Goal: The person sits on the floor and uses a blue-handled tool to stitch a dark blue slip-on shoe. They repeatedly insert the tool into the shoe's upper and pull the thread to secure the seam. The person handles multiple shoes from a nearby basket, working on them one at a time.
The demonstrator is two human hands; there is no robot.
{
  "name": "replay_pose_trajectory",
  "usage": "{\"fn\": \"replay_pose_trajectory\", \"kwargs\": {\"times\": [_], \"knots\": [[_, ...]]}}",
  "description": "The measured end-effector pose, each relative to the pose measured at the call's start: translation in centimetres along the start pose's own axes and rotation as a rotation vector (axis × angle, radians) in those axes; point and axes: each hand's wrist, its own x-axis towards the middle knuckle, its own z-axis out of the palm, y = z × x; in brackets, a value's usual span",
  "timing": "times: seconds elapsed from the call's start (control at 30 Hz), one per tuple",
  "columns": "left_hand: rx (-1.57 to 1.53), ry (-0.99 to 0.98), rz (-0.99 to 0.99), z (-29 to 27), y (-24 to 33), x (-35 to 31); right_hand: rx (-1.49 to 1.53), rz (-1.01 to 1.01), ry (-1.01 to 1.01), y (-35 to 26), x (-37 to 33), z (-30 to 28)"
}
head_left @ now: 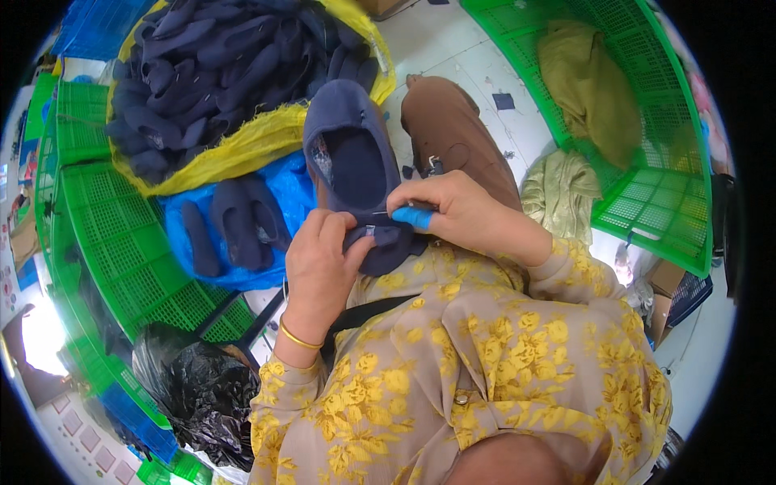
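Observation:
A navy fabric shoe lies on my lap, its opening facing up and its toe pointing away from me. My left hand pinches the fabric at the heel, where a folded dark piece with a small pale tag hangs toward me. My right hand is closed at the right side of the heel, with blue tape around its thumb. A thin pale line shows by the right fingertips, but what they hold is too small to tell. A small metal object rests on my brown trouser leg.
A yellow sack full of navy shoes stands at the far left. Several more shoes lie on blue plastic. Green crates flank the left; another with olive cloth stands right. A black bag sits near left.

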Motion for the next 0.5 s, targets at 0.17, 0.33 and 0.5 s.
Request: {"fn": "replay_pose_trajectory", "kwargs": {"times": [0.17,0.33,0.5], "knots": [[-0.129,-0.025,0.010,0.6,-0.6,-0.1,-0.112,-0.030,-0.084,0.4,0.1,0.1],[-0.288,-0.064,-0.003,1.2,-1.7,0.0,-0.120,-0.013,-0.139,0.6,-0.1,-0.3],[-0.396,-0.062,-0.077,1.5,-1.9,-0.4,-0.162,-0.033,-0.173,0.3,0.0,-0.8]]}}
